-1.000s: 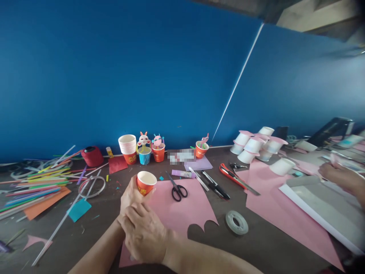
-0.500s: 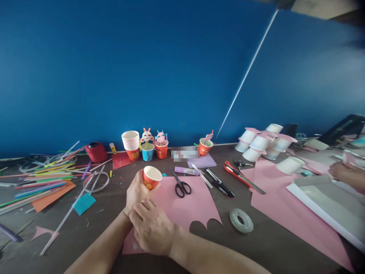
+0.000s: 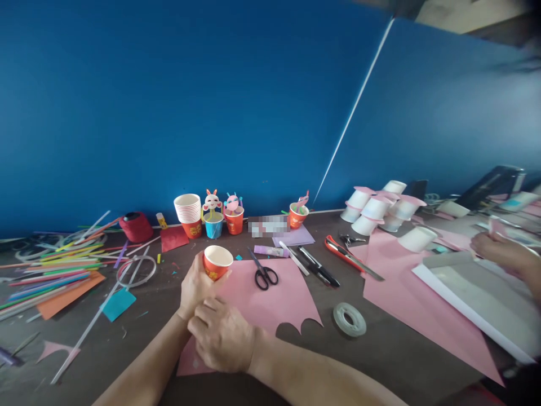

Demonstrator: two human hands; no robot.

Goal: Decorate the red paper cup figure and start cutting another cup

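Left hand (image 3: 195, 286) wrapped round the lower body of an orange paper cup (image 3: 216, 263), fingers curled on its left and near side; cup tilted a bit, open rim up and clear above the fingers, white inside showing. Cup sits over the top-left corner of a pink paper sheet (image 3: 270, 299) on the dark table (image 3: 372, 361); can't tell if its base touches the sheet. Right hand (image 3: 223, 335) just below and in front of the left hand, touching it, knuckles up, fingers bent loosely together and pointing left; fingertips hidden, so can't tell if they pinch anything. It lies over the pink sheet's lower-left part. Sheet's near edge has scalloped cutouts. Black scissors (image 3: 264, 274) lie on the sheet just right of the cup, apart from it. Purple glue stick (image 3: 270, 251) and black pens (image 3: 319, 269) beyond the sheet's far edge. Clear tape roll (image 3: 349, 319) flat on the table right of the sheet. Red box cutter (image 3: 344, 256) further right. Stack of cups (image 3: 189, 213) and decorated cups (image 3: 223, 215) along the blue wall (image 3: 211, 101). Coloured straws (image 3: 54, 270) piled at left, red thread spool (image 3: 136, 226) behind them. White upturned cups (image 3: 378, 207) far right. Another person's hand (image 3: 496, 252) at the right edge, over pink and white sheets, blurred.
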